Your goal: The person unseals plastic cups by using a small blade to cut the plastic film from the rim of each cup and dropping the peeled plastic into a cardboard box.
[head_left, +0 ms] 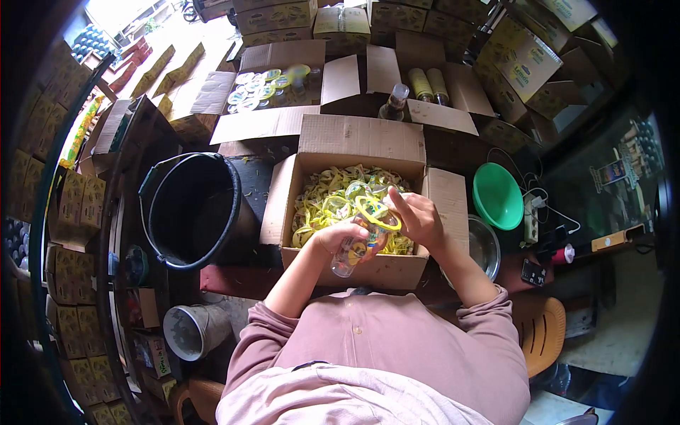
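My left hand [341, 235] is wrapped round a clear plastic bottle [345, 259], held tilted over the near side of an open cardboard box [354, 270]. My right hand [416, 218] is at the right of the bottle, thumb raised, by a yellow-rimmed clear plastic piece [377, 212]; its fingertips are partly hidden, and what they grip is not clear. Many yellow-and-clear plastic strips [315, 202] fill the box below both hands.
A black bucket [237, 212] stands left of the box, a grey bucket [198, 331] lower left. At right are a green bowl [498, 196] and a metal bowl [484, 248]. Behind, a bottle [394, 103] stands before open cartons [265, 117]. A phone [533, 273] lies far right.
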